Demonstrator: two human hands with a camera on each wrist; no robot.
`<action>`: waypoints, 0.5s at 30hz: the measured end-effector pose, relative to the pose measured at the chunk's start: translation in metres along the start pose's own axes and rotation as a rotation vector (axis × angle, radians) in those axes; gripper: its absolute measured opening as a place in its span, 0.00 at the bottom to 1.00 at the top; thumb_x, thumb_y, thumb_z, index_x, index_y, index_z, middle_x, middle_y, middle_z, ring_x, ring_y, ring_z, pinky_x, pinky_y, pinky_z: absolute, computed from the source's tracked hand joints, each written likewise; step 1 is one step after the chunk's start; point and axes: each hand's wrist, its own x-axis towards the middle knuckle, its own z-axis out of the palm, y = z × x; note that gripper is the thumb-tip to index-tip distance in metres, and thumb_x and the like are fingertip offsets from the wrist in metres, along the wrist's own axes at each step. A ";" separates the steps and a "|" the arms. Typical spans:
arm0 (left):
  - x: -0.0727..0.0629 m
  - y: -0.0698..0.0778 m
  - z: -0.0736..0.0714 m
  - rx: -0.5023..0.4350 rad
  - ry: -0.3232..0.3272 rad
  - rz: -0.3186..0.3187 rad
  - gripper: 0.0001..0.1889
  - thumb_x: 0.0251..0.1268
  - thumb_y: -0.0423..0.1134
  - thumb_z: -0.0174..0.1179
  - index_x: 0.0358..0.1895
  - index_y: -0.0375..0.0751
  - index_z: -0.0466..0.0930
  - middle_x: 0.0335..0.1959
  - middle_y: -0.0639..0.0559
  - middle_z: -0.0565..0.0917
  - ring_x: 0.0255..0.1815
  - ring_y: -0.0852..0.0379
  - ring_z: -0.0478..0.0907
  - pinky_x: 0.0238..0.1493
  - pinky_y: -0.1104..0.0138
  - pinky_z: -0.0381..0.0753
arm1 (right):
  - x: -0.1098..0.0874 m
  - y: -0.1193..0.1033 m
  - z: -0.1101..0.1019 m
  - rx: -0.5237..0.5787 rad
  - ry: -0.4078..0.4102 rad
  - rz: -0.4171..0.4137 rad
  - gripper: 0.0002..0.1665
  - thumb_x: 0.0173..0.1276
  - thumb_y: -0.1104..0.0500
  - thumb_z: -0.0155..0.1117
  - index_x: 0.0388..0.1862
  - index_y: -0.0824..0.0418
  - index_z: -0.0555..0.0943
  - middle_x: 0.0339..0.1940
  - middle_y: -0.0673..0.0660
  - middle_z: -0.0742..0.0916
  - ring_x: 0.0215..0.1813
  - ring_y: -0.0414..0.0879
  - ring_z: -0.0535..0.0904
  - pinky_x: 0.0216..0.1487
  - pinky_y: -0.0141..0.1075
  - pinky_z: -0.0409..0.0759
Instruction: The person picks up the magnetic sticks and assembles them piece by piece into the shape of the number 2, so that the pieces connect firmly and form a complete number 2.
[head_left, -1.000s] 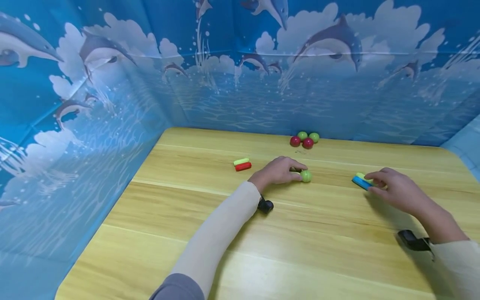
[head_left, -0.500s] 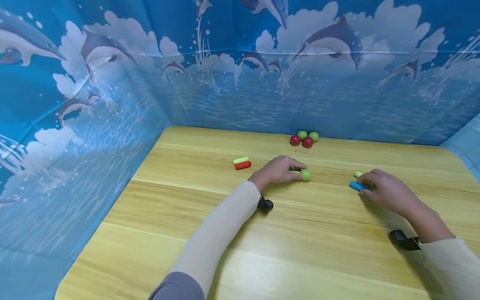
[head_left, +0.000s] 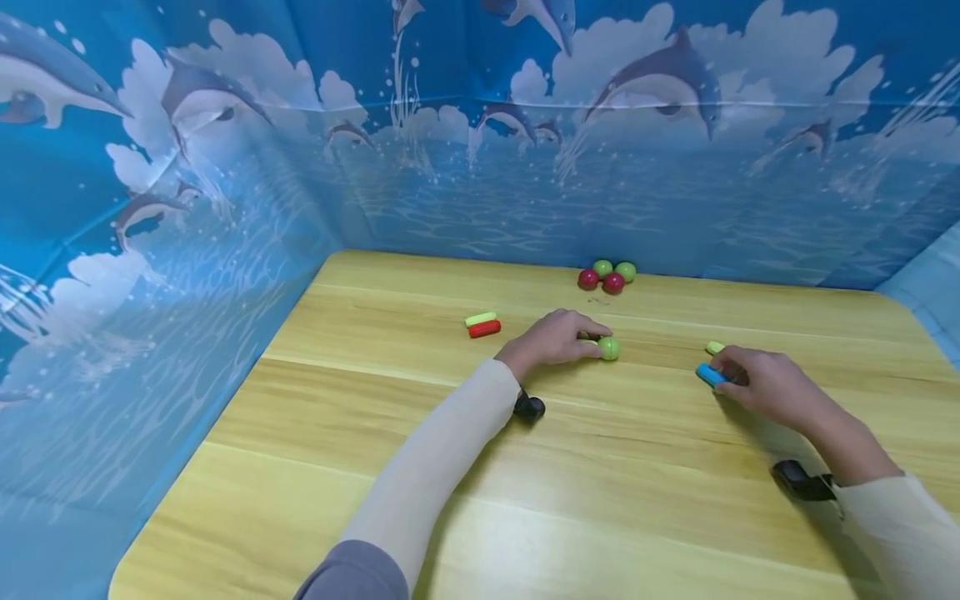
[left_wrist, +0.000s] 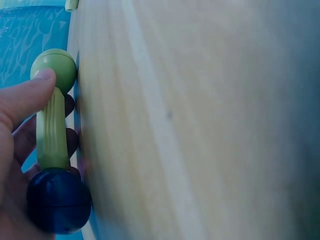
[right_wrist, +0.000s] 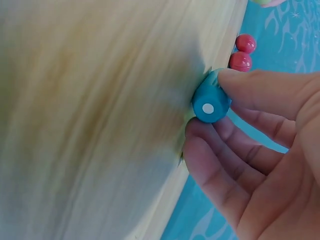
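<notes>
My left hand (head_left: 557, 340) grips a toy dumbbell. In the left wrist view it has a grooved green bar (left_wrist: 52, 130), a green ball (left_wrist: 56, 69) under the thumb and a dark blue ball (left_wrist: 59, 200) at the opposite end. The head view shows little more than the green ball past the fingertips. Over to the right, my right hand (head_left: 772, 387) pinches a blue rod (head_left: 709, 375) between thumb and fingers, close over the table; its round end with a white dot (right_wrist: 208, 108) faces the right wrist camera. Just behind it lies a yellow-green rod (head_left: 715, 347), partly covered by the hand.
On the wooden table (head_left: 360, 400), a yellow-green rod (head_left: 480, 319) and a red rod (head_left: 484, 329) lie side by side on the left. Two red balls (head_left: 613, 283) and two green balls (head_left: 626, 271) cluster at the back edge. A dolphin-print curtain (head_left: 450, 200) stands behind.
My right hand has closed on the blue rod and drawn it slightly left and toward me, apart from the yellow-green rod. The left hand holds the dumbbell almost still.
</notes>
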 end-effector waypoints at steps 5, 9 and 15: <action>0.001 0.000 -0.001 0.017 -0.008 -0.012 0.21 0.71 0.48 0.60 0.66 0.58 0.77 0.66 0.56 0.80 0.70 0.59 0.73 0.72 0.66 0.69 | -0.003 -0.001 0.001 0.029 -0.027 0.009 0.19 0.67 0.62 0.66 0.54 0.69 0.78 0.36 0.58 0.87 0.37 0.50 0.84 0.36 0.45 0.81; 0.002 -0.001 -0.001 0.024 -0.007 -0.007 0.21 0.71 0.48 0.60 0.66 0.57 0.77 0.66 0.56 0.80 0.70 0.58 0.73 0.72 0.65 0.69 | -0.005 -0.003 0.001 0.039 -0.032 0.014 0.20 0.67 0.62 0.66 0.55 0.70 0.77 0.37 0.59 0.87 0.38 0.52 0.84 0.36 0.46 0.81; 0.002 0.000 0.000 0.021 -0.011 -0.003 0.21 0.71 0.48 0.60 0.66 0.57 0.77 0.66 0.55 0.80 0.70 0.58 0.73 0.72 0.65 0.69 | -0.007 -0.009 0.001 0.097 -0.017 0.028 0.21 0.68 0.59 0.66 0.57 0.67 0.78 0.39 0.58 0.86 0.37 0.39 0.82 0.34 0.37 0.80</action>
